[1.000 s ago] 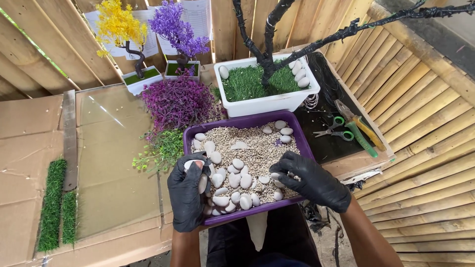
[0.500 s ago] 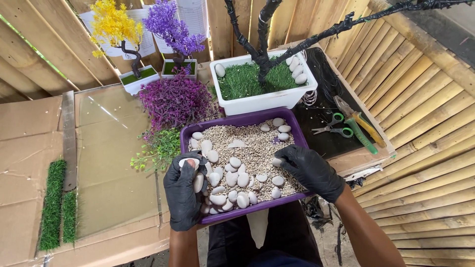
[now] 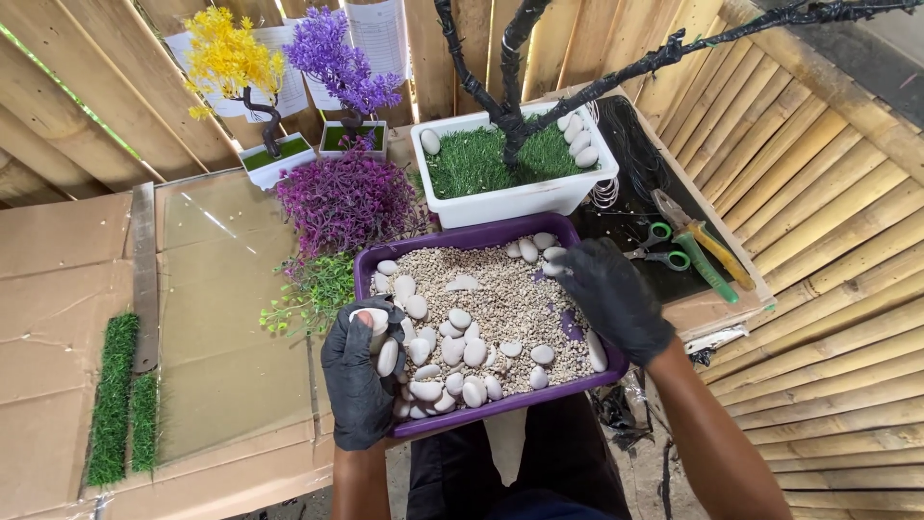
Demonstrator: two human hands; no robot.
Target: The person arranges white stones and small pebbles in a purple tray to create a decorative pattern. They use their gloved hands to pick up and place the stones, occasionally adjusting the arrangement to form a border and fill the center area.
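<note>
Two gloved hands work the purple tray (image 3: 366,279): left hand (image 3: 361,380) fingers cup white stones (image 3: 377,320); right hand (image 3: 611,294) fingers pinch one stone (image 3: 556,255); better lift it straight, gently.

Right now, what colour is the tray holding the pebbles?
Purple; the tray shows best in the head view.

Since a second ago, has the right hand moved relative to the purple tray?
Yes. The right hand has moved from the purple tray's near right rim up toward its far right corner, closer to the white planter.
</note>
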